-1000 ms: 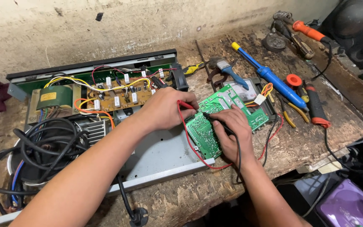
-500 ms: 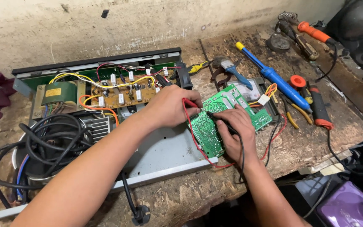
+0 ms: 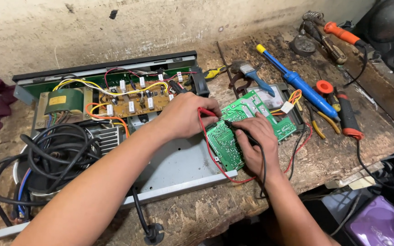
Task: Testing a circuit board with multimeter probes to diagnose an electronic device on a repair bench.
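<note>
A green circuit board (image 3: 233,132) lies solder side up across the right edge of an opened metal chassis (image 3: 178,168). My left hand (image 3: 188,116) grips a red test probe (image 3: 207,112) whose tip rests on the board's upper left part. My right hand (image 3: 256,143) pinches a black test probe (image 3: 233,126) with its tip on the board's middle. A red lead (image 3: 215,164) and a black lead (image 3: 264,168) trail from the probes toward the bench's front edge.
Inside the chassis sit a brown board (image 3: 133,98) with coloured wires and a transformer (image 3: 62,102). Coiled black cable (image 3: 46,159) lies at left. A blue soldering tool (image 3: 297,82), brush (image 3: 251,73), red-handled pliers (image 3: 347,116) and orange-handled tool (image 3: 343,34) lie at right.
The view has drifted slightly. Both hands stay on the green board, with the probe tips shifted only a little.
</note>
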